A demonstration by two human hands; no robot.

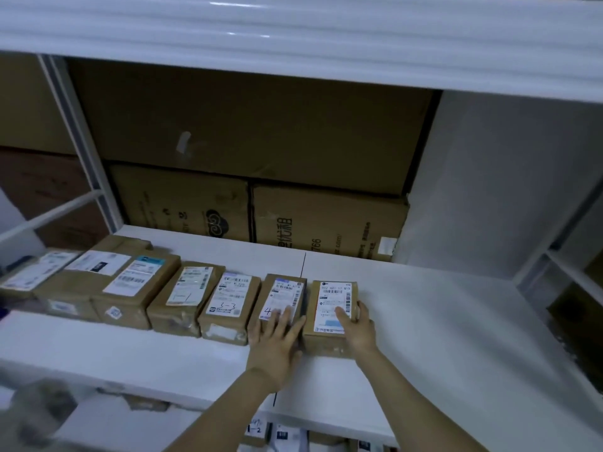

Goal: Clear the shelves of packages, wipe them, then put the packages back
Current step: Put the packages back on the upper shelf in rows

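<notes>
Several brown cardboard packages with white labels stand in a row on the white shelf (424, 321), from the left edge to the middle. My right hand (357, 324) grips the rightmost package (329, 298), thumb on its label and fingers round its right side. My left hand (277, 337) lies flat, fingers spread, on the package (284, 288) beside it, marked with a handwritten 4. Those two packages stand close together with a narrow gap. Further left are a package marked 3-3 (228, 298) and larger ones (130, 282).
Large cardboard boxes (248, 132) fill the back behind the shelf. Another white shelf (293, 37) hangs overhead. The shelf's right half is bare up to a white upright (535, 259). Below the front edge, more labelled parcels (287, 435) show on a lower level.
</notes>
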